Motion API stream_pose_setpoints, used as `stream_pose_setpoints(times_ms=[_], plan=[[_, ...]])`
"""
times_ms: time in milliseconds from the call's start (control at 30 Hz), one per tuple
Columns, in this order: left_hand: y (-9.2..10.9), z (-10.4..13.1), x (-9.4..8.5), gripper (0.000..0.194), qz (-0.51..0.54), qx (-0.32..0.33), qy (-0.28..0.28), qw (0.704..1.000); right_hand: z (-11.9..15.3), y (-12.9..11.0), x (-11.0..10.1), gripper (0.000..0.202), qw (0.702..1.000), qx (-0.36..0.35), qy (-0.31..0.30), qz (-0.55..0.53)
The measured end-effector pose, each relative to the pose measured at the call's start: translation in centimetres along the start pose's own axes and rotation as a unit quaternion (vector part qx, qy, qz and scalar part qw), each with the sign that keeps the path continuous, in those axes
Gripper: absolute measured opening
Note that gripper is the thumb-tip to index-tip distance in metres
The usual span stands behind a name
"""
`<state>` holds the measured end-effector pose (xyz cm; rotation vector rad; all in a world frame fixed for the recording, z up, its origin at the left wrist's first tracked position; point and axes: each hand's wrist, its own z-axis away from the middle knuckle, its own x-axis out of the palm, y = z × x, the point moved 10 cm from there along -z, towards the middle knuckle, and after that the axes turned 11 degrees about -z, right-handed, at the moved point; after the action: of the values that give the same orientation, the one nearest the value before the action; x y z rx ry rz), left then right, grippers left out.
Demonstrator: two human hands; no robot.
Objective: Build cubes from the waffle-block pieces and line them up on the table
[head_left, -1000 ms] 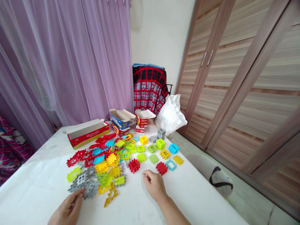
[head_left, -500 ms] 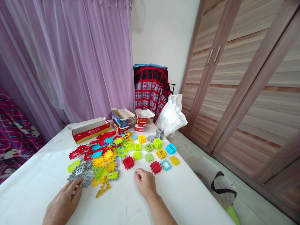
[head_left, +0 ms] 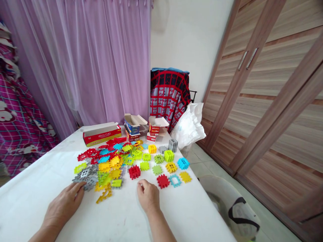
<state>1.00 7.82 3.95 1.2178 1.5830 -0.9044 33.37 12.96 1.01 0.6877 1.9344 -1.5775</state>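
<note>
- Left hand [head_left: 67, 200]: palm down, fingers close together and nearly straight, not clenched; no object seen in its grip. Fingertips at near edge of the grey notched flat plastic pieces [head_left: 92, 180]; can't tell if touching.
- Right hand [head_left: 149, 196]: on the white-covered table [head_left: 108, 223], loosely curled; knuckles hide the inside, can't tell how far closed or if it holds anything.
- Nearest to right hand: red notched plastic cube [head_left: 134, 172], just beyond it, apart. Red notched flat square [head_left: 163, 181] off to the right, beside light-blue notched open frame [head_left: 175, 180].
- Between hands: yellow toothed plastic piece [head_left: 104, 195] and yellow-green plastic piece [head_left: 116, 183] lying on a grey one.
- Grey pieces: near-left edge of the mixed-colour heap on the table.
- Behind heap: long red-and-yellow cardboard box [head_left: 102, 137], open; blue cardboard box [head_left: 133, 128] right of it, on a red one.
</note>
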Motion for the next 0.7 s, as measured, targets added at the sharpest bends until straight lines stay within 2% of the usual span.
stream_pose_setpoints(times_ms=[267,500,600,700], plan=[[-0.6,0.0,1.6,0.047,0.018,0.024,0.002,1.0,0.1,0.1,0.2,0.022,1.0,-0.01,0.004,-0.024],[-0.9,0.0,1.7,0.044,0.045,0.01,0.007,0.999,0.0,-0.1,0.2,0.022,0.999,-0.022,0.01,-0.03],[-1.3,-0.2,1.5,0.039,0.076,0.005,0.024,0.997,0.4,0.0,0.4,0.023,0.999,-0.025,0.017,-0.04],[-2.1,-0.6,2.2,0.032,0.131,0.004,0.034,0.991,0.5,0.3,0.0,0.023,0.994,-0.029,0.044,-0.091]])
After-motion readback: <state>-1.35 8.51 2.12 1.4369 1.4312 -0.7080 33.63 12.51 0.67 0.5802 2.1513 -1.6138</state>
